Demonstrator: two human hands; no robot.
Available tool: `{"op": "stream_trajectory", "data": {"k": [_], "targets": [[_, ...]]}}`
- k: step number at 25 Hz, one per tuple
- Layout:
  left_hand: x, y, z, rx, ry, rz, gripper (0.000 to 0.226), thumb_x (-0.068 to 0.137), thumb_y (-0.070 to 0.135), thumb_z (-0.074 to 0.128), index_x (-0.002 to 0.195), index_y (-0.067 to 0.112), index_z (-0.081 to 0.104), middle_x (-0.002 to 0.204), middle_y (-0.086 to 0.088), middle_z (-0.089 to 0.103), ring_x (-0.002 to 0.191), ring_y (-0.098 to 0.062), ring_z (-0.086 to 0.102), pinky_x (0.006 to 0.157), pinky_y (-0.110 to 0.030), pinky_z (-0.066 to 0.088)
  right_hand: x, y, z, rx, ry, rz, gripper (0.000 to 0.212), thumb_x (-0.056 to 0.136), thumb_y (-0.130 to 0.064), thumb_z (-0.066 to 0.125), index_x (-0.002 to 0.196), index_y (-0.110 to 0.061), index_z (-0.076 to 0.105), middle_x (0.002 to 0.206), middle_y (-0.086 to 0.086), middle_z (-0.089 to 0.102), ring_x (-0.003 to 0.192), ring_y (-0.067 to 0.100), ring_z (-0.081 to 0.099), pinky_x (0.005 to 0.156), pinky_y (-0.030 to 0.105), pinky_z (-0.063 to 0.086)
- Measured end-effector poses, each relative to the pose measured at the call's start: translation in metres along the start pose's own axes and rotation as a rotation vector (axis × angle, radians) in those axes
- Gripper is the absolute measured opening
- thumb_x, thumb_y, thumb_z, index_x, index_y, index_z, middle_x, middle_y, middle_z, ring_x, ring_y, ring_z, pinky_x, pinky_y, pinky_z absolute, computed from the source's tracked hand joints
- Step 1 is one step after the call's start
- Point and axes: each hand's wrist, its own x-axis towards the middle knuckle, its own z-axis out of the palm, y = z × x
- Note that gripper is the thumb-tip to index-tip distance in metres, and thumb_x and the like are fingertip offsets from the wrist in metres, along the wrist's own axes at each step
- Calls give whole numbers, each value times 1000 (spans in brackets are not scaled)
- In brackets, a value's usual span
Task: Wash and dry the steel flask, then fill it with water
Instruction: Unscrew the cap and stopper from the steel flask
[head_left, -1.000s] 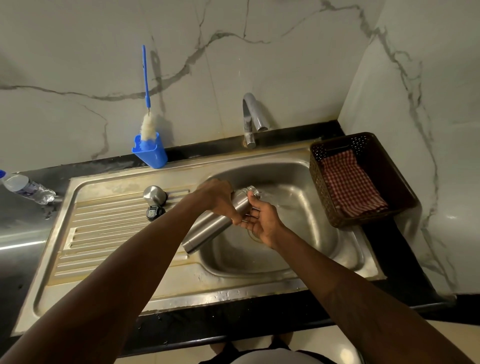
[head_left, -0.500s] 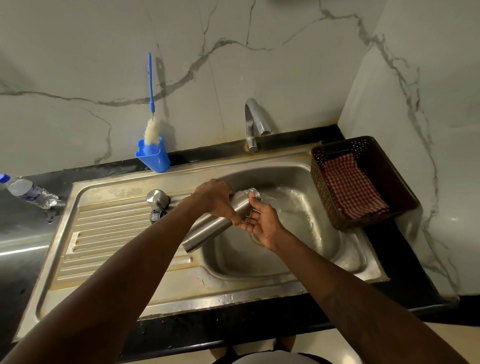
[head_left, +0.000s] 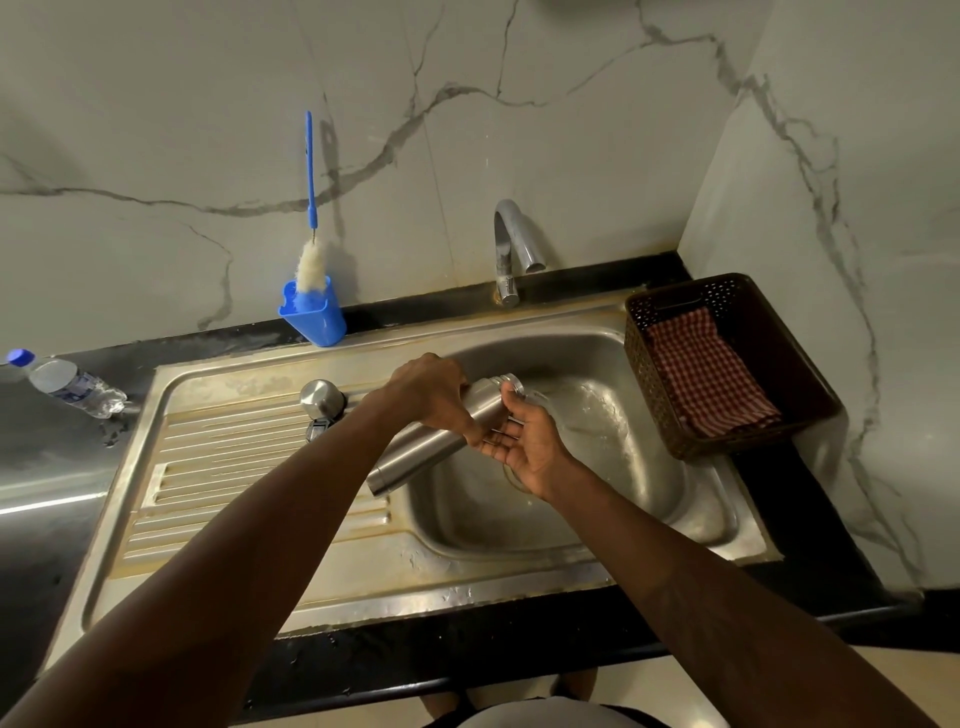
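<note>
Cap (head_left: 322, 397) rests on drainboard (head_left: 223, 467) just left of held flask (head_left: 415, 457).

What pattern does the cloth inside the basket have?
The cloth has a red and white check, seen in the head view, inside the dark basket.

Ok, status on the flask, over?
Left hand grips steel flask, tilted over sink. Right hand palm-up at its neck, fingers relaxed. Nothing blocking.
</note>
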Motion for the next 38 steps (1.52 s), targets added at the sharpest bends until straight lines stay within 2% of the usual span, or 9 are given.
{"op": "stream_trajectory", "data": {"k": [9,14,17,23,28,30,33,36,38], "targets": [[-5,4,-5,1,36,36,80,71,62,85,135,20,63,110,3,62,101,-18,54,75,-29,42,-1,0,0,43,20,0,51,96,-39,69,131,-2,58,118,25,71,107,38,72,91,51,61],[-9,2,-4,-1,49,56,78,72,63,85,133,20,64,115,-1,66,101,-17,54,69,-27,38,-4,0,0,70,16,15,51,97,-38,68,131,-3,57,122,26,69,108,38,72,88,50,61],[-11,3,-7,1,69,55,78,71,64,84,133,20,64,116,0,65,101,-17,52,71,-27,38,-5,-1,2,89,18,25,50,97,-37,69,131,-3,57,122,26,68,108,39,71,88,50,61],[-12,6,-13,5,77,50,79,69,65,84,131,20,67,114,-1,66,102,-17,53,73,-28,41,-11,-5,4,126,17,45,42,99,-36,67,124,-3,58,118,26,68,105,38,71,81,46,62],[-14,14,-23,36,89,70,77,69,63,86,129,19,68,113,-1,66,100,-18,55,71,-28,41,-12,-8,3,169,21,49,50,99,-39,67,128,0,58,116,27,69,99,36,74,79,46,63],[-16,20,-29,46,94,65,75,68,63,87,125,18,71,108,0,67,99,-19,58,71,-30,47,-12,-9,3,197,27,53,51,98,-40,67,129,0,58,114,27,71,94,34,76,77,47,63],[-16,29,-39,79,100,63,73,65,65,87,118,17,74,103,1,70,95,-19,63,81,-35,58,-10,-13,2,231,29,51,55,98,-41,67,133,0,58,119,28,70,102,36,74,80,48,63],[-16,39,-47,116,96,70,70,66,64,87,115,15,74,102,0,71,94,-20,65,85,-39,60,-12,-16,2,280,17,56,53,99,-41,66,129,2,60,110,28,73,96,36,76,76,48,64],[-15,46,-51,127,93,80,69,68,61,88,117,14,74,102,0,71,93,-19,66,83,-35,60,-14,-19,1,310,13,64,52,99,-41,65,125,4,60,105,29,74,92,36,77,73,47,64]]}}
